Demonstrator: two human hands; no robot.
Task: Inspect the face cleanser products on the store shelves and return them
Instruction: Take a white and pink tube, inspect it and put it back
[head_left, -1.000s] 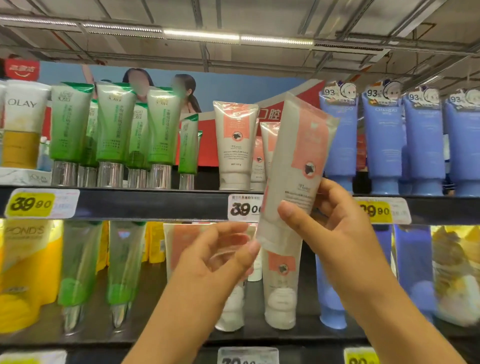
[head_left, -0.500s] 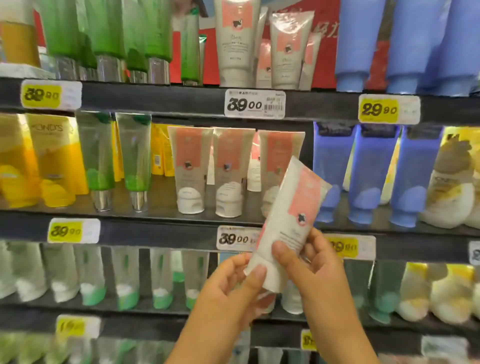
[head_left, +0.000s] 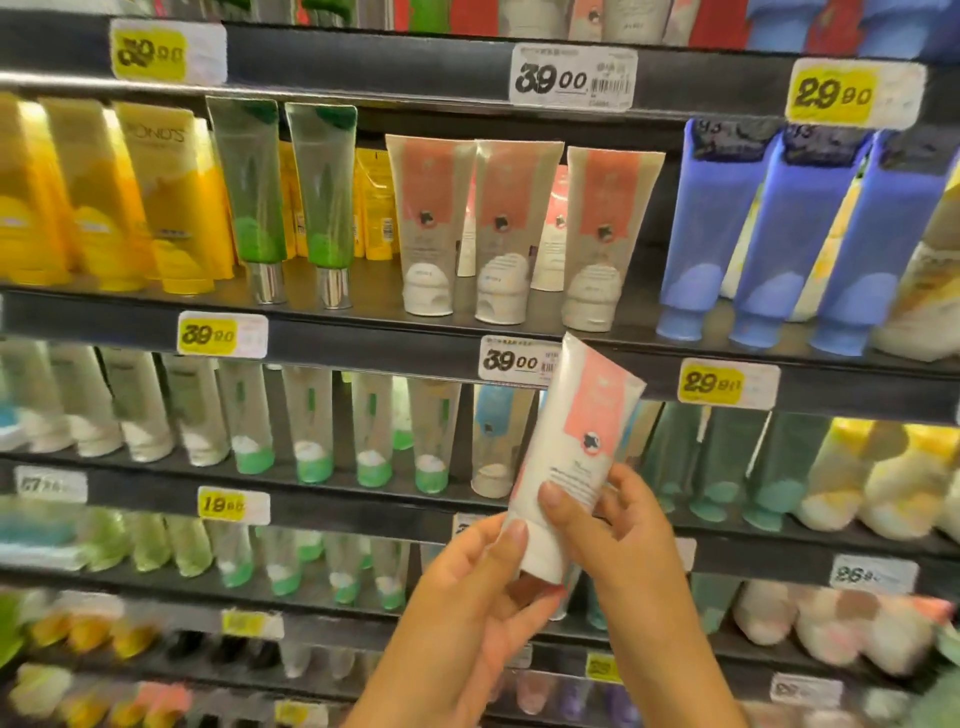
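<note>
- A store aisle is seen, with dark shelves (head_left: 363, 348) stacked in tiers and fronted by price tags; a white tag marked 39.00 (head_left: 514, 361) is fixed to the shelf edge just above and left of the hands.
- The shelf above that tag is stocked with yellow tubes (head_left: 104, 208) at left, two green tubes (head_left: 291, 192), three pink-and-white tubes (head_left: 519, 228) at centre and blue tubes (head_left: 789, 234) at right; the lower tiers are blurred and their products cannot be identified.
- A pink-and-white cleanser tube (head_left: 576, 447) is held in front of the shelving, cap downward and tilted to the right, below the matching row and apart from it.
- The tube is gripped by the right hand (head_left: 613, 535), with the thumb pressed on its front and the fingers curled behind it.
- The cap end is gripped by the left hand (head_left: 483, 582), thumb laid against the front and fingers cupped beneath.
- The step in hand is judged to be inspection; the return is not yet made.
- Risk: the standing tubes are packed closely on narrow caps; if the held tube is pushed in at its present tilt, a neighbour is likely to be knocked over.
- Risk: a slip is possible if one hand is released while the tube is turned.
</note>
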